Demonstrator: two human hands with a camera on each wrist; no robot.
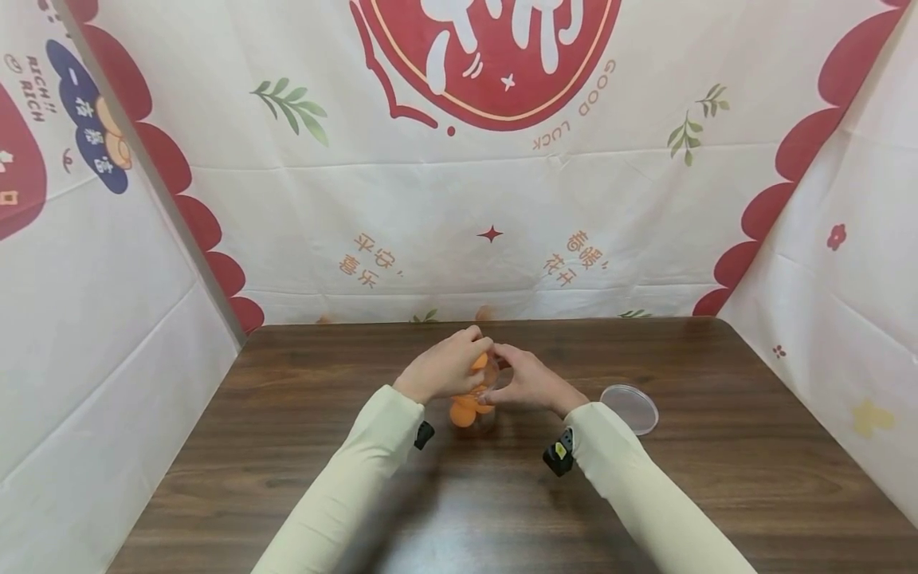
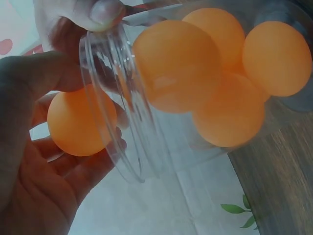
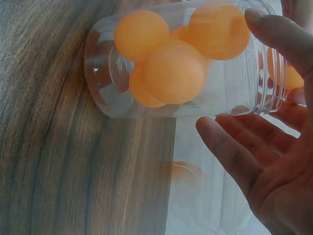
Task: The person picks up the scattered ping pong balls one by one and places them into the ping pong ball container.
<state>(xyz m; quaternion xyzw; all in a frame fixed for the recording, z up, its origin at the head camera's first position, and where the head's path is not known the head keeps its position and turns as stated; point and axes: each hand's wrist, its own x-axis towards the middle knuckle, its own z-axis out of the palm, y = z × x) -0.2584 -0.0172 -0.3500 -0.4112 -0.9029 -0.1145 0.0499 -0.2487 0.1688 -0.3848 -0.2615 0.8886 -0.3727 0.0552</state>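
Note:
A clear plastic jar with a ridged neck stands on the table, holding several orange ping-pong balls. My right hand grips it near the mouth, its thumb on the neck in the right wrist view. At the opening, my left hand holds another orange ball among its curled fingers, partly seen through the clear rim. From the head view, the hands cover much of the jar's upper part. Right of the right hand lies a clear round lid.
The dark wood-grain table runs back to a printed white cloth. More cloth hangs at both sides. Dark wrist devices sit at the left cuff and right cuff.

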